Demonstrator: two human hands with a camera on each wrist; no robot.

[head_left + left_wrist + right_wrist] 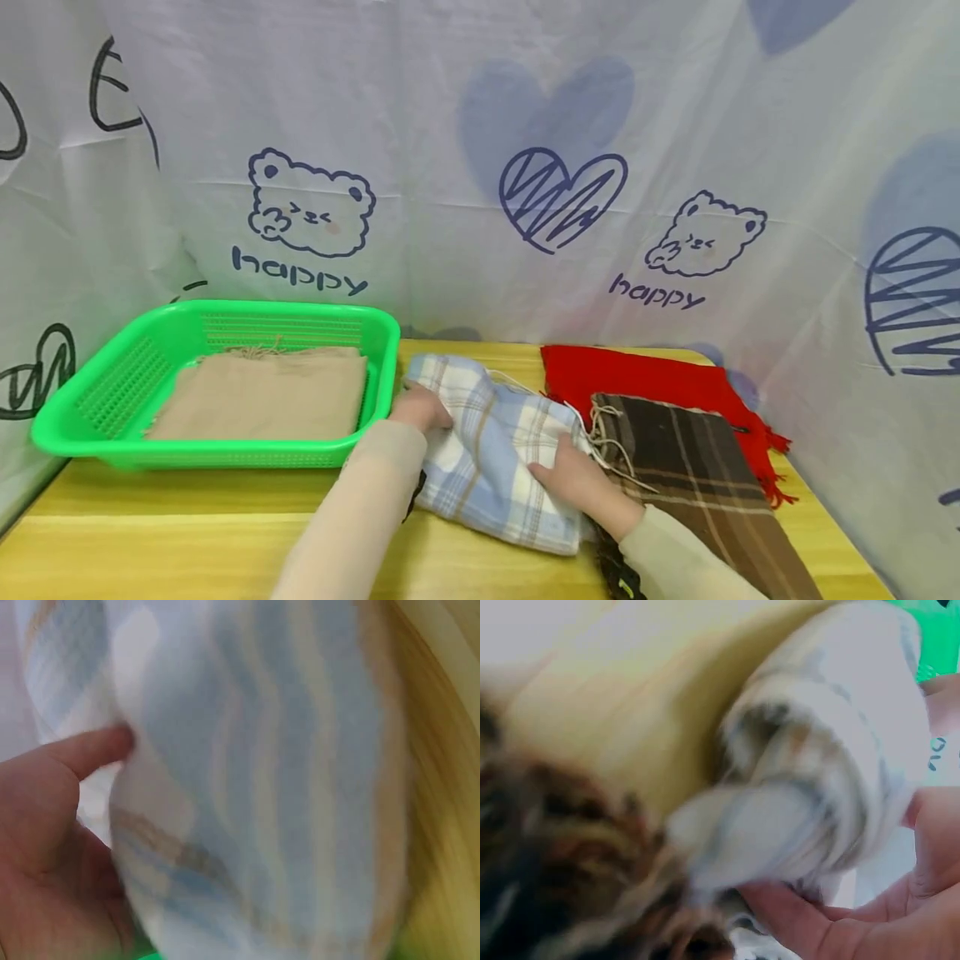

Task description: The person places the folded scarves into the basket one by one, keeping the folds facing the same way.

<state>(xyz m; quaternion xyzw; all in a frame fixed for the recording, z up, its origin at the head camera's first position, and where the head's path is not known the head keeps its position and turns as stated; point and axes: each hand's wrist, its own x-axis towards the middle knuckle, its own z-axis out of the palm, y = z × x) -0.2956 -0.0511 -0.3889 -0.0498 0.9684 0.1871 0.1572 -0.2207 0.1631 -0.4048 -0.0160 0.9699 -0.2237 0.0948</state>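
A folded blue and white plaid scarf (483, 458) with tan lines is held between both hands in the middle of the head view. My left hand (420, 408) grips its left side, thumb on the near face and the other fingers behind. On the right side, my right hand (573, 477) pinches the cloth, its thumb also in front. White fringe strands hang from the scarf's right edge. In the left wrist view the cloth (270, 780) bulges past the thumb. The right wrist view shows the scarf's end (817, 765) as rolled, blurred layers beside the fingers.
A green plastic basket (225, 457) stands at the left, with a folded beige scarf (270, 396) inside. To the right lie a red scarf (637, 371) and, partly over it, a brown plaid scarf (690, 467). A printed white curtain (450, 275) backs the wooden table (187, 533).
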